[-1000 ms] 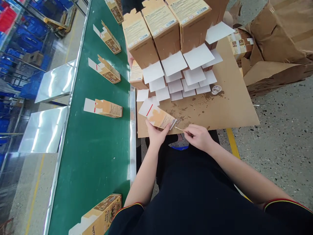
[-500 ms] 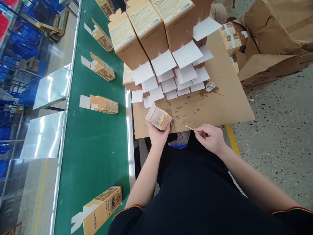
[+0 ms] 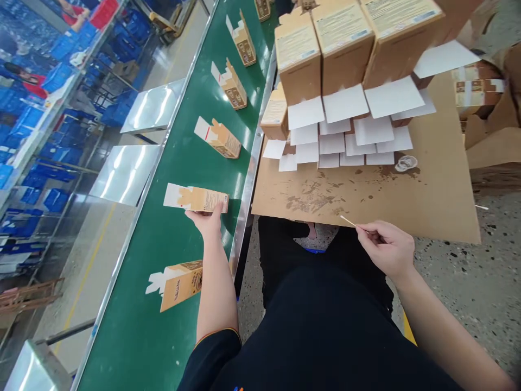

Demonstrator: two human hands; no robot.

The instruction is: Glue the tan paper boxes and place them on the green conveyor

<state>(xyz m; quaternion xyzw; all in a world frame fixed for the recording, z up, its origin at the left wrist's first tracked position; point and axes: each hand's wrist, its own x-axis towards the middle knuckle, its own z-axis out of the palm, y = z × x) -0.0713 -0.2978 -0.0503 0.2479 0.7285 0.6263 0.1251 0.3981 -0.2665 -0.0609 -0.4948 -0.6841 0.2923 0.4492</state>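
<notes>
Over the green belt, my left hand (image 3: 207, 220) has its fingers and thumb around the lower part of a small tan carton (image 3: 203, 199). The carton lies along the belt's width with its white flap open toward the left; whether it touches the belt I cannot tell. My right hand (image 3: 386, 244), in front of the cardboard sheet, pinches a thin cotton swab (image 3: 348, 220) whose tip points up and left. Nearest to the left forearm is another open carton (image 3: 179, 290) on the belt, partly hidden by the arm. Farther up the belt stands an open carton (image 3: 220, 139).
Stacked cartons (image 3: 344, 57) with white flaps hanging toward me stand on the brown cardboard sheet (image 3: 439, 201), which has dark wet spots. A small clear round dish (image 3: 406, 163) sits right of them. A metal rail (image 3: 248, 190) edges the green belt (image 3: 154, 233).
My left hand has moved left with the carton, from over the cardboard sheet to the green belt. My right hand keeps the swab. The view has turned left, and the belt cartons have shifted.
</notes>
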